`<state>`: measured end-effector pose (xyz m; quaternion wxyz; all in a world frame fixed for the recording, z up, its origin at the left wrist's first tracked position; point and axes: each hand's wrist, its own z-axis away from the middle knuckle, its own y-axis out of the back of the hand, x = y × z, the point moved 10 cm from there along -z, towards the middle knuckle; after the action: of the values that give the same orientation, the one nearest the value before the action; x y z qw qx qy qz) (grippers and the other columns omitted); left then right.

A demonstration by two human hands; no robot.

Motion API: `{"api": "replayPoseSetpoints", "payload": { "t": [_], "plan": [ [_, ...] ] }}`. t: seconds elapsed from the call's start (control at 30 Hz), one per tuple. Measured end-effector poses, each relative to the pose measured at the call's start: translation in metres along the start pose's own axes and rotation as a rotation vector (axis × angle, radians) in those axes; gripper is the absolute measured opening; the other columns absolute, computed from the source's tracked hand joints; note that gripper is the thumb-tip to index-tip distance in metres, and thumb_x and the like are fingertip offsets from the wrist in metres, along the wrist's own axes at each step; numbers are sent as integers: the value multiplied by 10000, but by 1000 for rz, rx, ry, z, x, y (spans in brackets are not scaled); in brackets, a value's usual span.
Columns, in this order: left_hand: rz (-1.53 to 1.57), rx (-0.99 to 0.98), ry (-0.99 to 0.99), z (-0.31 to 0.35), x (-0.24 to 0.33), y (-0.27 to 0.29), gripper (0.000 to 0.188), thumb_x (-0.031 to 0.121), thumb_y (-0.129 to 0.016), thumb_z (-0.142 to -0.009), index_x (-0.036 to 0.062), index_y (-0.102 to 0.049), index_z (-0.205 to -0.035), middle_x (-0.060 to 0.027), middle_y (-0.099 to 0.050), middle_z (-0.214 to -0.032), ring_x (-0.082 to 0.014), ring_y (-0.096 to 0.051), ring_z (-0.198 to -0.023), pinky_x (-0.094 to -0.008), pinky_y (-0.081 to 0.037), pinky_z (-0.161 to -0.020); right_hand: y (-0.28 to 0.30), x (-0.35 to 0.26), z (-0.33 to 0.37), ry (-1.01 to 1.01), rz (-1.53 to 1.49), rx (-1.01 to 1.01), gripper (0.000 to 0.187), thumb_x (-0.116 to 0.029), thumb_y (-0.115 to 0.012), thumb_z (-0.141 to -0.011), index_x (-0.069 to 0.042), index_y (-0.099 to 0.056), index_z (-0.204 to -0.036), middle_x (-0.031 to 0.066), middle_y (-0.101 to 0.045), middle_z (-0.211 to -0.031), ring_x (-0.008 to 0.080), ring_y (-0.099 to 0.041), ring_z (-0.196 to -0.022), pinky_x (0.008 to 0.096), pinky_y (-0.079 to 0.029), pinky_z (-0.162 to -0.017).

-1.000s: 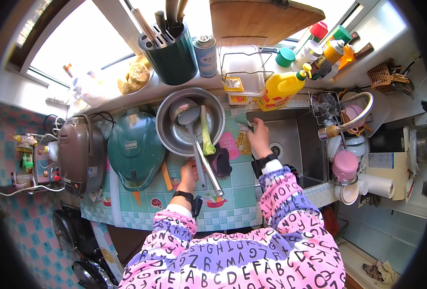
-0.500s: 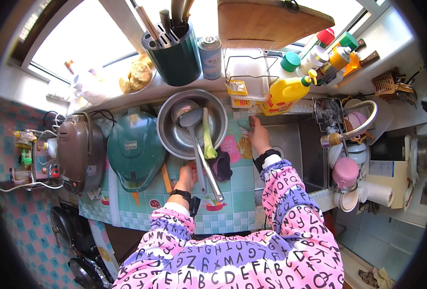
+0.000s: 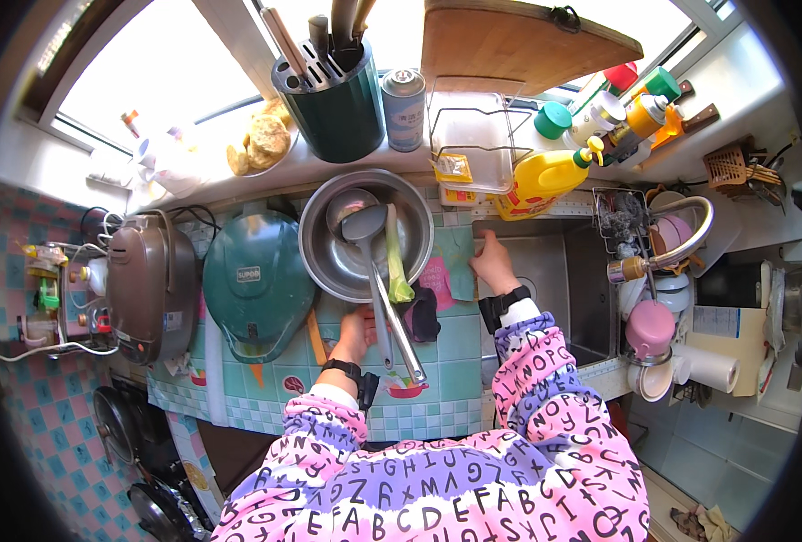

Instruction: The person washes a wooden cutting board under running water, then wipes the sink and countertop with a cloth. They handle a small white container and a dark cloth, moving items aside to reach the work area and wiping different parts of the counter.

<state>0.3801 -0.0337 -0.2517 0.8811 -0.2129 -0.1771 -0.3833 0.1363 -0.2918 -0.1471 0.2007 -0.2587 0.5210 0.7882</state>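
Note:
A steel bowl [image 3: 315,262] stands on the tiled-pattern mat [image 3: 446,379]. Inside it rest a ladle [image 3: 351,204], a grey spatula [image 3: 365,223] and a piece of green onion [image 3: 394,257], their long handles reaching over the near rim. My left hand [image 3: 356,332] is at the bowl's near rim, beside the handles; its fingertips are hidden under the bowl. My right hand [image 3: 493,264] is at the mat's right edge by the sink [image 3: 554,262], index finger stretched and thumb apart from it. A dark cloth-like item [image 3: 422,318] lies between the hands.
A green electric pan [image 3: 258,280] and a brown rice cooker [image 3: 150,280] stand to the left. Along the sill are a knife block [image 3: 333,113], a spray can [image 3: 404,113], a yellow detergent bottle [image 3: 545,181] and a cutting board [image 3: 518,45]. A faucet [image 3: 636,268] and stacked dishes are right of the sink.
The mat's right corner, lifted by my right hand before, now lies flat. My right hand has moved slightly down, away from the corner. My left hand stays by the bowl; the whole view shifts slightly.

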Motion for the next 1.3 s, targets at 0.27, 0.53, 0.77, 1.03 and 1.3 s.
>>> {"api": "replayPoseSetpoints", "payload": {
  "t": [0.27,0.53,0.77,1.03,1.3],
  "plan": [
    [-28,40,19,5,1,-1,407,352,-423,-992,-8,-609,-1027,-200,-709,-861,-295,-704,-702,-359,-578,-621,22,-80,-36,491,396,395,356,-43,-591,-795,-39,-578,-1151,165,-608,-1094,376,-606,-981,460,-515,-821],
    [-77,68,34,10,2,-2,448,421,-451,-960,12,-631,-988,-183,-713,-856,-292,-701,-746,-389,-557,-692,12,-87,-47,529,583,504,248,-78,-616,-796,-54,-596,-1042,136,-603,-1022,356,-618,-922,448,-507,-779],
    [-16,71,46,10,0,-2,372,372,-482,-956,35,-633,-918,-132,-694,-788,-242,-667,-627,-342,-562,-586,52,-85,2,456,114,459,300,-93,-706,-757,-59,-601,-1036,146,-616,-957,356,-633,-827,445,-510,-724],
    [-134,81,31,5,0,3,478,453,-442,-967,14,-630,-988,-171,-714,-856,-296,-700,-742,-387,-560,-705,48,-124,6,518,-102,359,234,-76,-699,-786,-42,-607,-998,167,-647,-929,378,-631,-856,444,-513,-742],
    [-121,89,16,11,6,-3,438,410,-452,-967,14,-637,-938,-180,-706,-825,-304,-698,-698,-403,-570,-667,15,-135,-17,559,-245,416,270,-6,-670,-797,-11,-610,-1060,189,-665,-916,364,-655,-838,430,-527,-745]
  ]
}}
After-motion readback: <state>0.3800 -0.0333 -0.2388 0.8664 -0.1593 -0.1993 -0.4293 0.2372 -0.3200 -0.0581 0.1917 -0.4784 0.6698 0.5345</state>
